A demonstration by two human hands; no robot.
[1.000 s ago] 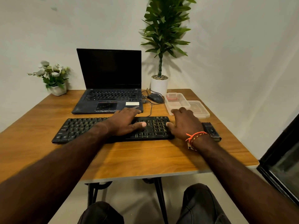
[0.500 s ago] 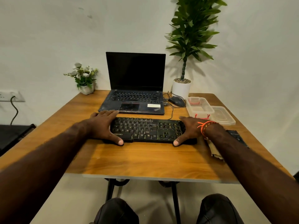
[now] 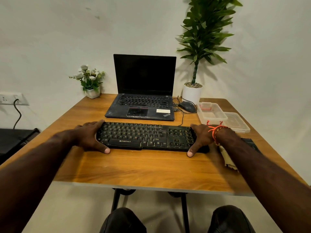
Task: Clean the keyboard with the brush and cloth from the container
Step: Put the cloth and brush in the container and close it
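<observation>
— Why do you hold the keyboard at both ends?

— My left hand and right hand each grip one end, thumbs in front, I think to set it straight on the bench. The container waits behind my right wrist.

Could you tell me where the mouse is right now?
The mouse sits at the table's far right, between the laptop and the clear container.

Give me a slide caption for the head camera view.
Left hand and right hand grip the ends of the black keyboard on the wooden table.
</observation>
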